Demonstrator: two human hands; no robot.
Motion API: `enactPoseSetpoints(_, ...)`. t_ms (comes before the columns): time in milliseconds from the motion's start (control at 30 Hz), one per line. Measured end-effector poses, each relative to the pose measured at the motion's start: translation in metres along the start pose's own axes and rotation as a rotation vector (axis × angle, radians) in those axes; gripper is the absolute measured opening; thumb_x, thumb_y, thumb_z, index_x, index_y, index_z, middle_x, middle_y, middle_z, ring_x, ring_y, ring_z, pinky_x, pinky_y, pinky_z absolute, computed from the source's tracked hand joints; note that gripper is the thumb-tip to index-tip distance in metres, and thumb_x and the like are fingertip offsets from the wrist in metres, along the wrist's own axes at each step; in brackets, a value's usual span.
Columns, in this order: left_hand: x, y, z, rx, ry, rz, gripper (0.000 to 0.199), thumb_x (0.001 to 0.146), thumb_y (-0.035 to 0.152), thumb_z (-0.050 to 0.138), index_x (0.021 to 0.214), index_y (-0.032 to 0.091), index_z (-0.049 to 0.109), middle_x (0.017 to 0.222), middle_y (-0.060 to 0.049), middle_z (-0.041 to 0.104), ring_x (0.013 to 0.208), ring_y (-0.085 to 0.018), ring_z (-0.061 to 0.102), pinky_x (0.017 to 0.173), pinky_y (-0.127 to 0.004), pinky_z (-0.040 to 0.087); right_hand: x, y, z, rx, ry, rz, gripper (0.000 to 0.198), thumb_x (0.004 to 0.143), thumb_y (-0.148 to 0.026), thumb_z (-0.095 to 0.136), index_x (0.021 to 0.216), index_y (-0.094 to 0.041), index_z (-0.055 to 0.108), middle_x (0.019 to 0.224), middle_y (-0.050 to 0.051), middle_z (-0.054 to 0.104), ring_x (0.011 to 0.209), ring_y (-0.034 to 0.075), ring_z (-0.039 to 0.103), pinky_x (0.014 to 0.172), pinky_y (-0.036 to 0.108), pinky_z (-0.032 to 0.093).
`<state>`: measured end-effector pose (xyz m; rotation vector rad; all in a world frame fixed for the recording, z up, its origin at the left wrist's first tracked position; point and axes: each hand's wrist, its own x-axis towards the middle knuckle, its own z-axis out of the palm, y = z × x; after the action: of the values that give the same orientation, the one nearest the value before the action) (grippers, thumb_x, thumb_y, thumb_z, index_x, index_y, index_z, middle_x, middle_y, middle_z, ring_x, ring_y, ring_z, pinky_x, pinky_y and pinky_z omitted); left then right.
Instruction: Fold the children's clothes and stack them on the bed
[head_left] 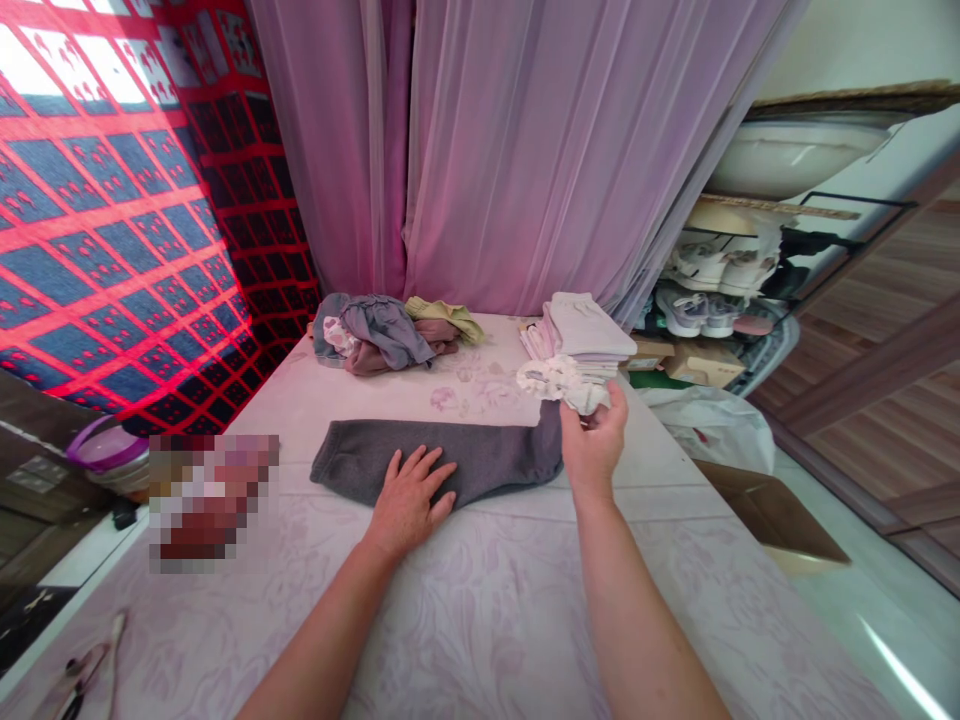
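Note:
A dark grey garment [465,455], shaped like trousers folded lengthwise, lies across the bed-like, floral-covered surface [480,600]. My left hand [412,495] rests flat on its middle with the fingers spread. At the garment's right end, my right hand [596,435] has its thumb and fingers closed on white ruffled fabric [555,378]. Whether this ruffle is joined to the grey garment I cannot tell. Just behind it is a stack of folded light clothes [589,325], white and pink.
A loose heap of clothes [382,335] lies at the back left, below a purple curtain [525,150]. A blurred-out item [214,495] is at the left edge. To the right stand a shoe rack [720,265], a white plastic bag [712,425] and a cardboard box [772,510].

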<state>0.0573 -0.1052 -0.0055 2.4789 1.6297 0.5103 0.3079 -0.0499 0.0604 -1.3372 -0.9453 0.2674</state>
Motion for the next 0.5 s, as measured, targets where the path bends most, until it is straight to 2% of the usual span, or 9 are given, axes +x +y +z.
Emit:
enactPoseSetpoints(67,0.0,0.0,0.001,0.004,0.0,0.001,0.041,0.09,0.041,0.049,0.129,0.031,0.058,0.144,-0.004,0.049,0.137,-0.03,0.037,0.114,-0.059,0.018,0.015,0.014,-0.017,0.08,0.105,0.031,0.083,0.069,-0.039,0.065,0.14,-0.013,0.031,0.114,0.014,0.065,0.101,0.02,0.065,0.084,0.032,0.051)
enactPoseSetpoints(133,0.001,0.0,0.002,0.004,0.003,0.002,0.04,0.089,0.04,0.05,0.128,0.031,0.059,0.144,-0.004,0.049,0.137,-0.03,0.037,0.114,-0.059,0.017,0.027,0.032,-0.035,0.174,0.209,0.123,0.087,0.065,-0.04,0.066,0.14,-0.015,0.029,0.121,0.015,0.062,0.107,0.021,0.062,0.082,0.031,0.052)
enactPoseSetpoints(233,0.001,0.001,0.002,-0.002,0.003,-0.01,0.04,0.088,0.04,0.051,0.126,0.031,0.06,0.144,-0.004,0.049,0.137,-0.03,0.036,0.115,-0.058,0.016,0.03,0.062,-0.059,0.248,0.275,0.382,0.087,0.056,-0.039,0.07,0.135,-0.022,0.036,0.128,0.013,0.059,0.105,0.024,0.062,0.065,0.029,0.053)
enactPoseSetpoints(300,0.003,0.002,0.0,-0.009,-0.014,-0.029,0.04,0.087,0.039,0.052,0.125,0.031,0.06,0.144,-0.004,0.049,0.138,-0.03,0.036,0.114,-0.059,0.015,0.025,0.08,-0.068,0.263,0.285,0.507,0.082,0.052,-0.038,0.072,0.128,-0.024,0.043,0.129,0.012,0.058,0.103,0.025,0.062,0.057,0.025,0.05)
enactPoseSetpoints(367,0.005,0.004,-0.003,-0.018,-0.047,-0.053,0.04,0.086,0.038,0.054,0.125,0.032,0.06,0.145,-0.003,0.049,0.138,-0.03,0.035,0.114,-0.06,0.016,0.02,0.093,-0.072,0.268,0.295,0.547,0.079,0.051,-0.038,0.072,0.124,-0.025,0.046,0.13,0.011,0.058,0.102,0.025,0.061,0.054,0.023,0.048)
enactPoseSetpoints(500,0.009,0.009,-0.007,-0.024,-0.1,-0.083,0.04,0.085,0.036,0.055,0.124,0.031,0.06,0.145,-0.003,0.048,0.139,-0.03,0.034,0.114,-0.061,0.016,0.015,0.104,-0.071,0.252,0.281,0.536,0.082,0.052,-0.038,0.071,0.128,-0.03,0.041,0.13,0.007,0.058,0.103,0.023,0.061,0.055,0.024,0.049)
